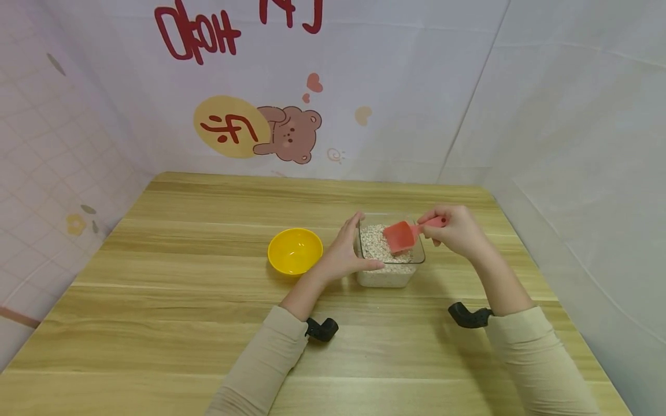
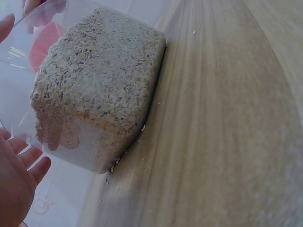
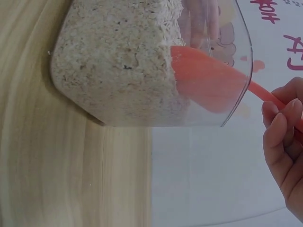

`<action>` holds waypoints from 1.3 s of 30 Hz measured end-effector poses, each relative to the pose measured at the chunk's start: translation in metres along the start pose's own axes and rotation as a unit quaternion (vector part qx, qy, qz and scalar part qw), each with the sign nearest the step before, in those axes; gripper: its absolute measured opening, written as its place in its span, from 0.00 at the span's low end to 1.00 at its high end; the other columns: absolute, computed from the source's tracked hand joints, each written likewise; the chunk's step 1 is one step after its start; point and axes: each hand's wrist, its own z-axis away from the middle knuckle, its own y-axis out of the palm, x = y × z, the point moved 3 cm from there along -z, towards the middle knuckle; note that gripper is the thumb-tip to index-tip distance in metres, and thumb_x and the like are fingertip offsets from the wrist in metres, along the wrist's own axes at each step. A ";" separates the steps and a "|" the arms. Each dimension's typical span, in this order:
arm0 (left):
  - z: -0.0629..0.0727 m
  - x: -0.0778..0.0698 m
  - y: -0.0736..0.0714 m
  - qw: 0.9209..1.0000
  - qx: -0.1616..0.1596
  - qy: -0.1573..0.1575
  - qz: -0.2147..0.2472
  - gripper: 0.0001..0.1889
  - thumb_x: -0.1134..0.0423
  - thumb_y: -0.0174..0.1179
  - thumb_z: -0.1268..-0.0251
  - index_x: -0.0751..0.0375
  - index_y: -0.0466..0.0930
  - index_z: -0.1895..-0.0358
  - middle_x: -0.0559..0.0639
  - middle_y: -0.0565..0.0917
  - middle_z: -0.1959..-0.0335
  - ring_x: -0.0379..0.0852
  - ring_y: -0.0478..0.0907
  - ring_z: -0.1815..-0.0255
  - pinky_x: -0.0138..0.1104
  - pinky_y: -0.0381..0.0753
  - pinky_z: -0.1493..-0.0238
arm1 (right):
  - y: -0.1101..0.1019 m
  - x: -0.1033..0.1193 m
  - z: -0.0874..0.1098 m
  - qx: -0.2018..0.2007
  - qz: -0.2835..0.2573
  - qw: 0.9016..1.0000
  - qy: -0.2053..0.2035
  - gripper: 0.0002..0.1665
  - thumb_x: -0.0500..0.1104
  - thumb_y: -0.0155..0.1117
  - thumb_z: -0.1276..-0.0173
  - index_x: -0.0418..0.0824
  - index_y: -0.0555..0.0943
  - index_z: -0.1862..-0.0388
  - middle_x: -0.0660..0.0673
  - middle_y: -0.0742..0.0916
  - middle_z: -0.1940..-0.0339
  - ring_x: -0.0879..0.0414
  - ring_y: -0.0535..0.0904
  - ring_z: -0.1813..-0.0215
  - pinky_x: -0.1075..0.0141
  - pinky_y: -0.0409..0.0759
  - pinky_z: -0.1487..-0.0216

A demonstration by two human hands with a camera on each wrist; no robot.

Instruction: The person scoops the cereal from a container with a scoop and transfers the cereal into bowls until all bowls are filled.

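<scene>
Within the clear container (image 1: 409,263), the scoop (image 1: 399,236) sits tilted, its front edge against the oats (image 1: 373,240) and its handle (image 1: 434,221) passing above the right rim. Contact between handle and rim cannot be confirmed.

Handling: the scoop appears to be light, fairly stiff plastic, unlikely to break. Take hold at the handle, clear of the cupped end. The container should be heavier because of its contents; its smooth walls may be slippery. Steady it by the outer sides.

Appearance: the scoop is coral red, with a squarish, deep cup and a slim handle with a hole near the end. The container is transparent with a thin rim; pale, flaky oats lie below its top edge.

Right hand (image 1: 458,231): the thumb and fingers are closed around the handle. Left hand (image 1: 340,254): the thumb and fingers are spread and extended along the container's left side, the thumb at the front rim; nothing is clasped.

Surroundings: a yellow bowl (image 1: 295,253) stands left of the container on the wooden table (image 1: 171,289). Loose flakes (image 2: 143,128) lie beside the container's base. Behind hangs a printed white sheet (image 1: 395,75).
</scene>
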 end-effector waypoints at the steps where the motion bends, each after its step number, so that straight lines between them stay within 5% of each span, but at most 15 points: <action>1: 0.000 0.000 0.000 1.000 -0.001 0.001 -0.001 0.63 0.43 0.75 0.58 0.42 0.37 0.23 0.44 0.48 0.24 0.49 0.49 0.26 0.52 0.55 0.33 | 0.001 -0.001 0.000 0.002 -0.003 1.000 0.002 0.08 0.35 0.64 0.38 0.33 0.83 0.61 0.43 0.83 0.78 0.47 0.77 0.78 0.66 0.72 0.81; 20: 0.000 0.001 0.000 1.000 -0.006 0.008 0.002 0.63 0.40 0.75 0.60 0.44 0.39 0.23 0.45 0.50 0.25 0.50 0.51 0.27 0.53 0.56 0.33 | 0.014 -0.013 -0.006 0.056 -0.075 0.995 0.016 0.07 0.34 0.65 0.40 0.30 0.80 0.65 0.37 0.83 0.76 0.55 0.75 0.81 0.63 0.78 0.78; 39: -0.001 0.001 0.000 1.000 -0.007 0.012 0.005 0.62 0.41 0.75 0.60 0.44 0.41 0.24 0.46 0.51 0.25 0.50 0.52 0.27 0.53 0.57 0.34 | 0.025 -0.017 -0.008 0.029 -0.121 0.991 0.040 0.08 0.33 0.65 0.41 0.27 0.79 0.66 0.36 0.82 0.78 0.60 0.66 0.85 0.70 0.66 0.84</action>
